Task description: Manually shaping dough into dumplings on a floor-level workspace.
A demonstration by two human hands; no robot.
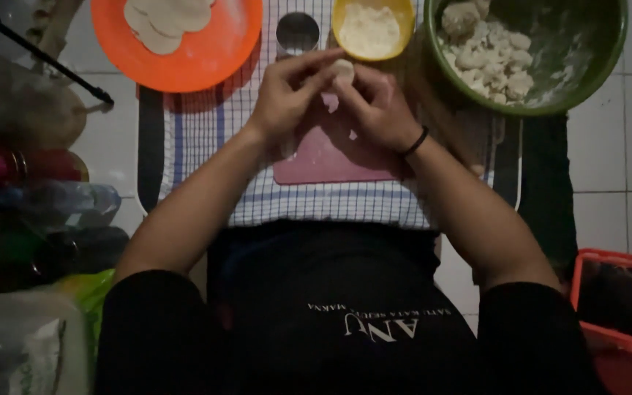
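Note:
My left hand [290, 91] and my right hand [376, 102] meet above a pink cutting board [323, 161], both pinching one small pale piece of dough [343, 69] between the fingertips. The right wrist wears a black band. The board lies on a checked cloth [206, 124] spread over a white tiled floor. Just beyond the hands stand a small metal cup [298, 33] and a yellow bowl [400, 18] with pale flour or filling.
An orange plate [213, 55] with flat dough rounds sits at the top left. A green bowl [594, 58] of dough lumps sits at the top right. Bottles and bags crowd the left edge; a red crate [612, 336] stands at the lower right.

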